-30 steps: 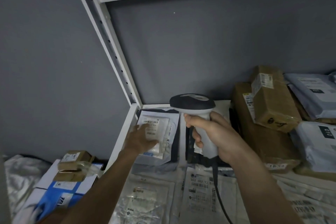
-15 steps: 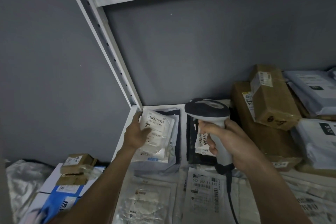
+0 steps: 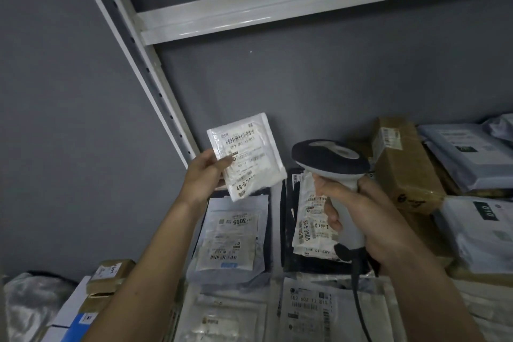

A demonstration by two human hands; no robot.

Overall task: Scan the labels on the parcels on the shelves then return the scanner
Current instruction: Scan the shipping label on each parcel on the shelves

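Head view. Left hand (image 3: pixel 202 175) raised before the grey wall (image 3: pixel 305 86), its grip pinching a small white parcel (image 3: pixel 249 155) by the lower left edge, thumb across the front, label with barcode turned toward the camera; parcel lifted clear of the shelf (image 3: pixel 180 280), tilted, just left of the scanner's head. Right hand (image 3: pixel 363 219) wrapped round the pale handle of the barcode scanner (image 3: pixel 330 164), grip closed tight on it, index finger at the front of the handle; dark scanner head beside the lifted parcel, black cable (image 3: pixel 358 305) hanging from the handle's base.

On the shelf below: a grey mailer (image 3: pixel 230 241) with printed labels under the left hand; a dark pouch with a white label (image 3: pixel 308 225) behind the scanner handle; clear plastic bags (image 3: pixel 308 311) with barcodes at the near edge. To the right, two brown cardboard boxes (image 3: pixel 402 164), one on the other, then pale grey poly mailers (image 3: pixel 469 158) stacked. White shelf upright (image 3: pixel 144 64) slanting at left; small taped boxes (image 3: pixel 111 272) lower left, outside the rack.
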